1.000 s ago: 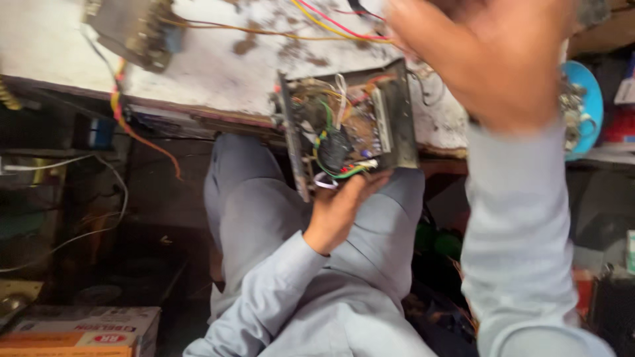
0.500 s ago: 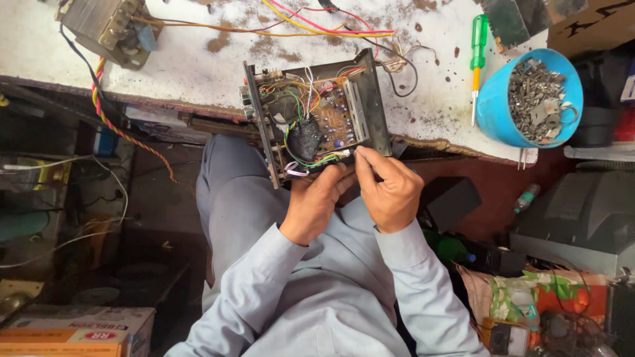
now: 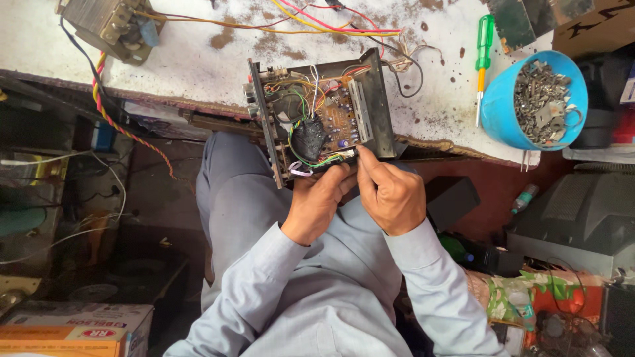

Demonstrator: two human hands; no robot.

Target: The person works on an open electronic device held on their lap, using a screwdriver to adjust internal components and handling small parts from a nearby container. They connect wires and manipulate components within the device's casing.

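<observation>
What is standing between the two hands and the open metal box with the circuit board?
Nothing visible. The left hand grips the near edge of the box, and the right hand has its fingertips on the same edge by the green wires. Both touch it directly.

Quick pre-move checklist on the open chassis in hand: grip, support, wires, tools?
1. Left hand grips the near edge of the open chassis: ok.
2. Right hand fingertips at the same edge, by the green wires: ok.
3. Chassis far end rests on the workbench: ok.
4. Chassis leads unplugged from power: cannot tell.
5. Green screwdriver lies on the bench beside the blue bowl: ok.
6. Transformer leads off the chassis: cannot tell.
</observation>
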